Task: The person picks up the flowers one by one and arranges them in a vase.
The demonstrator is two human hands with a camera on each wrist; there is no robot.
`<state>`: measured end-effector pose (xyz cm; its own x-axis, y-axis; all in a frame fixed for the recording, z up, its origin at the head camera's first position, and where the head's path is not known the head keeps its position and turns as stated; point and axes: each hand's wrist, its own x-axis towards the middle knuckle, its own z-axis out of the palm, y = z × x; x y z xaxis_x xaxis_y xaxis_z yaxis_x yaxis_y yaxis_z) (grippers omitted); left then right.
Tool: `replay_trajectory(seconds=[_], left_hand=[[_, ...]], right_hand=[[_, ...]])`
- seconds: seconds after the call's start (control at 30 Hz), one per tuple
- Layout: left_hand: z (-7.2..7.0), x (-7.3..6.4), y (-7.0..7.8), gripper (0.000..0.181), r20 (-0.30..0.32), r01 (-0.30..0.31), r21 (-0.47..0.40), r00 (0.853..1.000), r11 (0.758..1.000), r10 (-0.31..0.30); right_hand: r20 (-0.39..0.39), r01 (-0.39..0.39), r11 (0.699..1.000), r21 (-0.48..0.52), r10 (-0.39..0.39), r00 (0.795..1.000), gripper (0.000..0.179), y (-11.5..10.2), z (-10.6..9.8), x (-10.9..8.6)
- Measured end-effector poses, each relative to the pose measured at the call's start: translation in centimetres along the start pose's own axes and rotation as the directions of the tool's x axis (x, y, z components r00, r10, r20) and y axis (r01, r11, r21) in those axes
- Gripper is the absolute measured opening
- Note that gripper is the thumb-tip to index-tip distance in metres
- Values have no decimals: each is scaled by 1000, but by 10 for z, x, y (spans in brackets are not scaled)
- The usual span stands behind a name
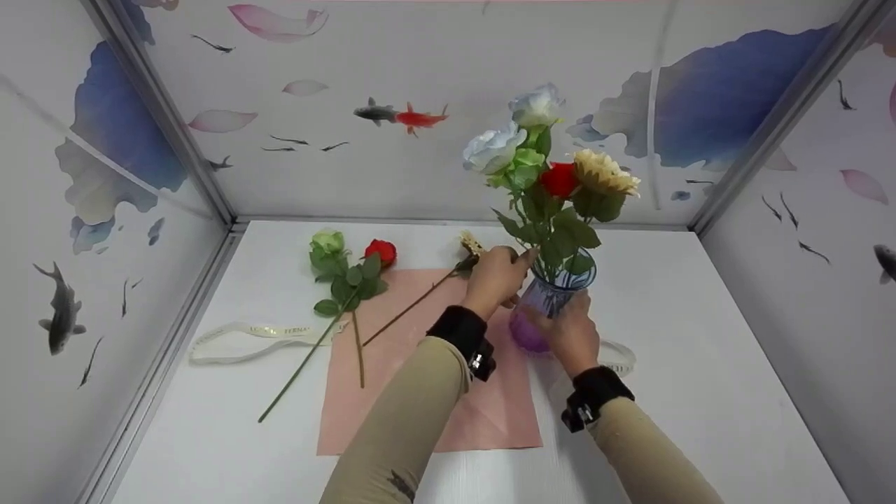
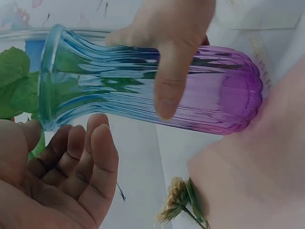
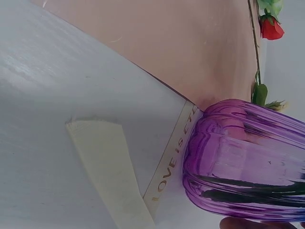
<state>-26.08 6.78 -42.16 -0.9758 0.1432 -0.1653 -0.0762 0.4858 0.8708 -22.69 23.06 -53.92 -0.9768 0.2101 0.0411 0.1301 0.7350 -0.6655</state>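
Note:
A glass vase [image 1: 532, 329], blue at the rim and purple at the base, holds two pale blue roses [image 1: 493, 148], a green one, a red rose [image 1: 560, 180] and a cream flower [image 1: 603, 173]. My right hand [image 1: 575, 334] grips the vase's body, its thumb across the glass in the left wrist view. Beside the rim, my left hand [image 2: 62, 176] has loosely bent fingers with nothing visible between them. Its thumb is close to the leaves [image 2: 14, 71] at the vase mouth. The purple base [image 3: 238, 157] fills the right side of the right wrist view.
Pink wrapping paper [image 1: 490, 413] lies on the white table. Loose on it and to its left are a green rose [image 1: 327, 242], a red rose [image 1: 380, 253] and a cream flower [image 1: 472, 242]. Cream lettered ribbon [image 1: 238, 329] lies at left, and more ribbon [image 3: 107, 162] near the vase.

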Motion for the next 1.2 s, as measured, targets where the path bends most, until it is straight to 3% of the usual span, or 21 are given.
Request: replay_trajectory(seconds=[0.3, 0.5, 0.7, 0.87, 0.97, 1.03, 1.13, 1.2], left_hand=[[-11, -11, -15, 41, 150, -81, -90, 984, 993, 94], [-27, -20, -38, 44, 162, -83, -57, 983, 995, 91], [-58, -28, -70, 42, 116, -29, 1, 993, 1000, 28], [-91, -38, -106, 39, 34, 25, 57, 999, 998, -27], [-111, -44, -131, 37, -44, 75, 109, 997, 991, -71], [-124, -48, -149, 36, -100, 102, 158, 991, 982, -87], [-138, -54, -172, 37, -150, 139, 234, 983, 962, -106], [-145, -58, -185, 35, -165, 153, 277, 980, 949, -109]], right_hand=[[-6, 9, 1000, -14, -9, 1000, 115, -1, 1, -4], [-7, 15, 1000, -8, -15, 1000, 107, -3, 0, -6], [55, 0, 1000, 23, -1, 998, 120, 0, -3, -5], [85, 45, 999, 23, -47, 995, 121, 4, -5, -3], [127, 80, 987, 136, -98, 987, 115, 5, -9, 1], [160, 88, 961, 262, -133, 978, 109, 5, -12, 6], [245, 27, 911, 411, -138, 960, 106, 4, -22, 14], [322, -47, 896, 442, -110, 940, 107, 2, -31, 19]])
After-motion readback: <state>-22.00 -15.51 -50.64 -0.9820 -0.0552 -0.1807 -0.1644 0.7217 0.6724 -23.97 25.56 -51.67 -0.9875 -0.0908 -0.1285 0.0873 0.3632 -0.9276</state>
